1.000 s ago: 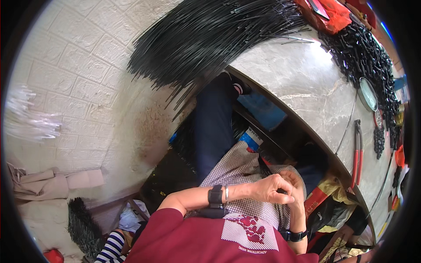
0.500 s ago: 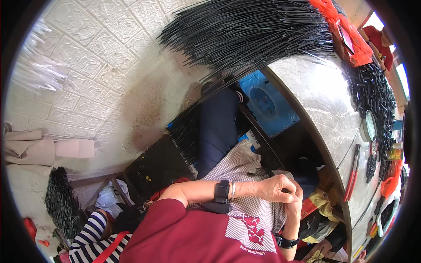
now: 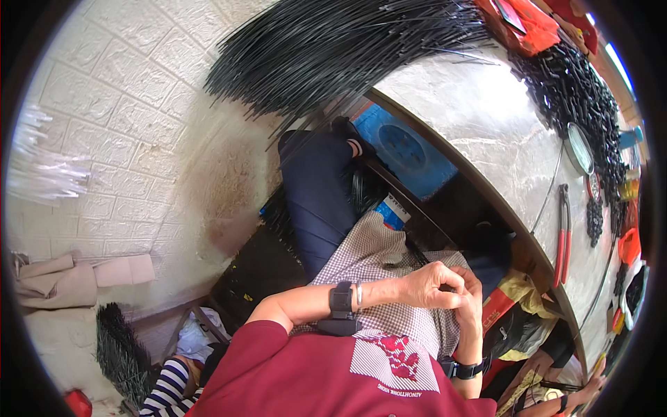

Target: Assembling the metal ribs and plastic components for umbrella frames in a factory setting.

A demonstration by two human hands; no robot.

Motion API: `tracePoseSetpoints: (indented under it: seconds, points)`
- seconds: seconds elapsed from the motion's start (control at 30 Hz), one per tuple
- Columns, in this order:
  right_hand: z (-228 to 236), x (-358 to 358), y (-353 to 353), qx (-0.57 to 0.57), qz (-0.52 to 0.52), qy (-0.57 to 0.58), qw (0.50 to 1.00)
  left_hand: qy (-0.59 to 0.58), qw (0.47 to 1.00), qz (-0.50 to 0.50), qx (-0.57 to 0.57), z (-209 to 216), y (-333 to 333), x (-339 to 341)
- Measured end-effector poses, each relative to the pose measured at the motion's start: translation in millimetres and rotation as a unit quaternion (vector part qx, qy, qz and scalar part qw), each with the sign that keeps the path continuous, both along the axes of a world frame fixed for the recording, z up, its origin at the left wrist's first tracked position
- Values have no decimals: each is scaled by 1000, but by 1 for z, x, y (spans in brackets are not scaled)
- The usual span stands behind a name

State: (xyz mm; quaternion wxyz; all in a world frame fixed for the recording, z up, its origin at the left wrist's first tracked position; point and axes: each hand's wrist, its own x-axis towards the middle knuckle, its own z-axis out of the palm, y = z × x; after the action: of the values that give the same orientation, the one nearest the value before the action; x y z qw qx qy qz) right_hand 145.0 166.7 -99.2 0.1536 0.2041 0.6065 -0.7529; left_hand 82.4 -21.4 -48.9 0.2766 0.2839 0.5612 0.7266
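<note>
My left hand (image 3: pixel 432 285) is curled, its thumb and fingers pinched together over my lap. Right against it my right hand (image 3: pixel 470 288) is closed too, its fingers mostly hidden behind the left one. Something small and dark seems to sit between the fingertips, too hidden to name. Beneath the hands lies a checked cloth (image 3: pixel 368 257) across my lap. A dark thin piece (image 3: pixel 417 251) shows on the cloth just beyond my hands.
A large bundle of black cable-like strips (image 3: pixel 333 55) overhangs the table (image 3: pixel 458 90). Along the table lie red-handled cutters (image 3: pixel 563 236), a pile of small black parts (image 3: pixel 577 97), an oval dish (image 3: pixel 579 149) and an orange bag (image 3: pixel 521 28). Another person's striped sleeve (image 3: pixel 167 389) shows lower left.
The view has turned, so the table and the black bundle sit further left. My hands stay pressed together, shifting only slightly. Another person's arm shows more at the lower right.
</note>
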Motion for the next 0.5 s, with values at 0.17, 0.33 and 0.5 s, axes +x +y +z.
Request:
tracePoseSetpoints:
  seconds: [0.17,0.33,0.5]
  points:
    - [-3,1,7,-29,-17,-15,999,1,1000,-15,-19,-3,3,3]
    - [-7,5,6,-46,-31,-21,998,13,999,-27,-35,-1,2,4]
    - [-5,1,5,-55,-22,-35,998,0,999,-20,-25,-4,4,5]
